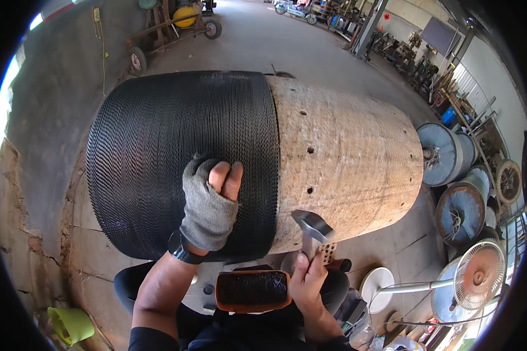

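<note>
A large drum lies on its side before me. Its left half is wrapped in rows of black toothed metal strip (158, 134), and its right half is bare tan wood (351, 152) with dark holes. My left hand (212, 199), in a grey glove with bare fingertips, is closed against the black rows; whatever its fingers hold is too small to make out. My right hand (308, 279), ungloved, grips the handle of a hammer (312, 226), whose head is up by the wood's lower edge. At my lap sits an orange-rimmed tray (219, 292) with small dark pieces inside.
A standing fan (479, 275) and several metal spools (459, 213) stand on the right. Near the back left is a wheeled cart (173, 35) with a yellow tank. A lime-green bin (70, 325) rests on the floor at lower left. Machinery (401, 52) lines the far right wall.
</note>
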The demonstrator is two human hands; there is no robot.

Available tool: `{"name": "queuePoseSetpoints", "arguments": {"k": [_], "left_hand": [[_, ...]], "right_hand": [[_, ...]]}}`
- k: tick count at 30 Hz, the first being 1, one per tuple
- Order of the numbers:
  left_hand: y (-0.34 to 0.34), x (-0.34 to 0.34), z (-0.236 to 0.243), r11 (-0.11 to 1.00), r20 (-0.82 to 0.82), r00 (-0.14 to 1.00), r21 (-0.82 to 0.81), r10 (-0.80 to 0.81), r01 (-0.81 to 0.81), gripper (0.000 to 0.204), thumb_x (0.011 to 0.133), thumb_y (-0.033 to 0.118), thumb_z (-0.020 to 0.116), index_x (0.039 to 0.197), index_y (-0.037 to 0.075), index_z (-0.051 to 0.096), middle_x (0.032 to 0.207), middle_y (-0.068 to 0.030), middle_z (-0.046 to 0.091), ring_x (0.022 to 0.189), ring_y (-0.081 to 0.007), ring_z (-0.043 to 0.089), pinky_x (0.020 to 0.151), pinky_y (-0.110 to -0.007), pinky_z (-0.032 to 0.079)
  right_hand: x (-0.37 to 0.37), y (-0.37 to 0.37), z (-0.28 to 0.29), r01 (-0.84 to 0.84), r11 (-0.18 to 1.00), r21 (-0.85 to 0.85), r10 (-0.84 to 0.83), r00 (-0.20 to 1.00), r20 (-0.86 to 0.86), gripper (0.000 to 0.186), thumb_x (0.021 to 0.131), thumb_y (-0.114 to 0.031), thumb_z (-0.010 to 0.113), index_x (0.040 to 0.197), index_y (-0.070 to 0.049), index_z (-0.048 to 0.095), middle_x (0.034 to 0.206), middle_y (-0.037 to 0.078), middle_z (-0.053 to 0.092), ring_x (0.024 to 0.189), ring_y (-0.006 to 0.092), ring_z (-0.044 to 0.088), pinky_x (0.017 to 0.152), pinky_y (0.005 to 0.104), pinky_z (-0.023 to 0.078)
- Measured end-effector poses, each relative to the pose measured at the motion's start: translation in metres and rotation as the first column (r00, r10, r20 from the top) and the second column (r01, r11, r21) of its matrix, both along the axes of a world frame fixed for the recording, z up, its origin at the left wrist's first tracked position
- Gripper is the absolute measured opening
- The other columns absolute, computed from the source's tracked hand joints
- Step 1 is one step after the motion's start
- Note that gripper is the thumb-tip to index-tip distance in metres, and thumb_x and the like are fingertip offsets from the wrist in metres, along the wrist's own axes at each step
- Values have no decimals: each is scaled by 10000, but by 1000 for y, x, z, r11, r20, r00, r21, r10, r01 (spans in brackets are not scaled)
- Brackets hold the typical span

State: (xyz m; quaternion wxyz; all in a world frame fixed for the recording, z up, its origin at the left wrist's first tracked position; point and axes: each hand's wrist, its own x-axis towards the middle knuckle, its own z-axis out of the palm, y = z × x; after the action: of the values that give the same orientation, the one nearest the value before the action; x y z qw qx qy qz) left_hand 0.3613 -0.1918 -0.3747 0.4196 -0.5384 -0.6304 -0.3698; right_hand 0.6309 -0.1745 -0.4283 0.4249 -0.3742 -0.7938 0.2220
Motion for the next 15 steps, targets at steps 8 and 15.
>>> {"name": "queuePoseSetpoints", "arguments": {"k": [8,15], "left_hand": [[3,-4,0,983,-18,988,-97,156,-157,389,847,81,678,1234,112,643,1143,-101,547,991,-293,582,879,-471,490],[-29,96,-16,964,142,961,-86,-238,252,484,804,-67,656,1265,73,610,1010,-108,619,946,-317,597,909,-472,458]], "right_hand": [[16,-10,-15,11,1000,15,-10,999,-34,233,984,-175,617,1107,17,571,788,247,636,697,469,626,603,487,497],[35,-22,-46,40,996,-84,-45,997,-61,197,1010,-185,594,1003,3,538,720,236,598,640,470,608,550,500,465]]}}
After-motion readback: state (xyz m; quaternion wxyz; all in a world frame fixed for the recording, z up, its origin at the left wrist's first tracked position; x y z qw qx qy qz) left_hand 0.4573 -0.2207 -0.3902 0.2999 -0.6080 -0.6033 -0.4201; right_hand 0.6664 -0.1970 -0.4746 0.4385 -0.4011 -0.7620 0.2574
